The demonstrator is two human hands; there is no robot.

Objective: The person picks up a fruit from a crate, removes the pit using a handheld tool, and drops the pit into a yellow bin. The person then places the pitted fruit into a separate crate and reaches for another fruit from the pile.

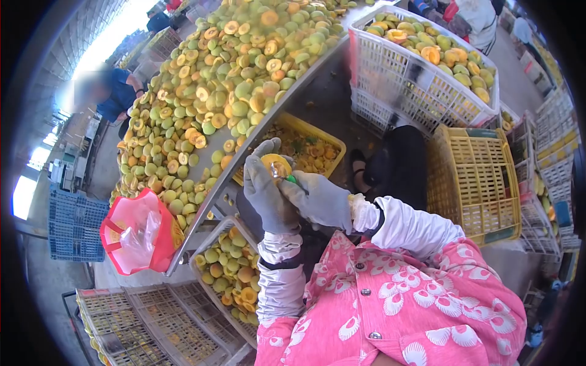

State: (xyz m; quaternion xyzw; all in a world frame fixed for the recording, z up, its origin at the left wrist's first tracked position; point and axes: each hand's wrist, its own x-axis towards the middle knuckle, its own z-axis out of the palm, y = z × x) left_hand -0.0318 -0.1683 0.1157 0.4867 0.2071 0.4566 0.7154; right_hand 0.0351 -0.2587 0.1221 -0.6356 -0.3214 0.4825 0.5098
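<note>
Pink shirt [397,299] nearest, left fingers [265,147] cup halved fruit [273,161], right fingers [296,194] clasp a tool [291,179], partly hiding a tray [312,130].

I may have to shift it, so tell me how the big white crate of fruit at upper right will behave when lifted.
The crate is probably heavy, being filled to about its rim. Its straight lattice walls suggest it stays stiff. The rounded fruit on top might roll off if tilted.
</note>
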